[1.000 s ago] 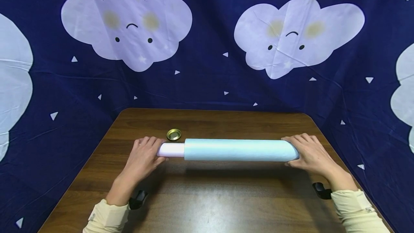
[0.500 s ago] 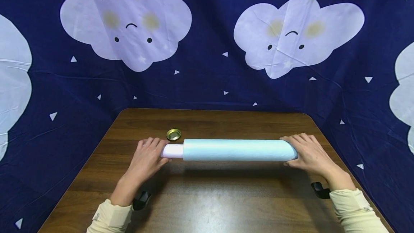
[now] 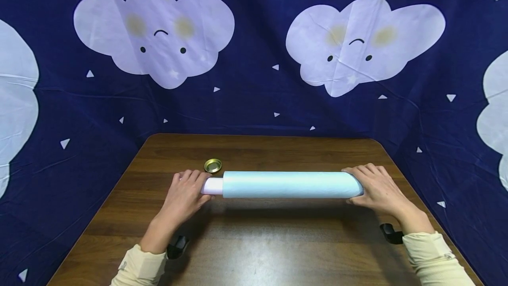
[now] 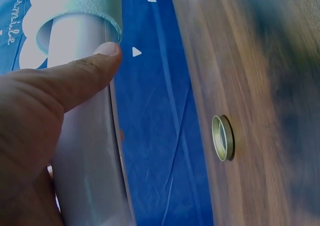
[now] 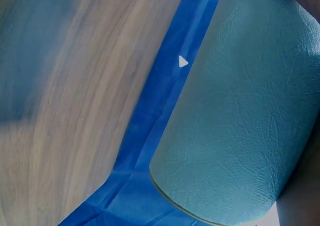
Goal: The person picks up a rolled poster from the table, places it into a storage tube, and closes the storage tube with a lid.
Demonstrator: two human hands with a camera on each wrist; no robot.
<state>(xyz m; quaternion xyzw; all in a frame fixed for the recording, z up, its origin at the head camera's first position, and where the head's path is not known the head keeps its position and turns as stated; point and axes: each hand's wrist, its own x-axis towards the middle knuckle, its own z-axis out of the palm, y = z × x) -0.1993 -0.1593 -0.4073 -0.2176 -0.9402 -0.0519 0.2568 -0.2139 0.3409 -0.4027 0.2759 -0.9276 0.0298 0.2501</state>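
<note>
A light blue cardboard tube point(image 3: 287, 184) is held level above the table in the head view. From its left end sticks out a narrower white roll of paper point(image 3: 212, 186), its lengthwise edge showing in the left wrist view. My left hand point(image 3: 185, 194) grips this roll, the thumb point(image 4: 100, 61) lying along it near the tube's rim. Around the tube's right end curls my right hand point(image 3: 377, 191). The right wrist view is largely filled by the tube's textured surface point(image 5: 230, 116). The roll's far end is hidden inside the tube.
A round gold metal lid point(image 3: 213, 166) lies hollow side up on the brown wooden table point(image 3: 254, 250), behind the left hand. Beyond the table hangs a dark blue cloth point(image 3: 254, 100) with clouds. A black wrist mount point(image 3: 177, 247) shows by the left wrist.
My left hand has moved right, toward the tube, and less of the white roll shows between hand and rim. The tube and my right hand have shifted very slightly left.
</note>
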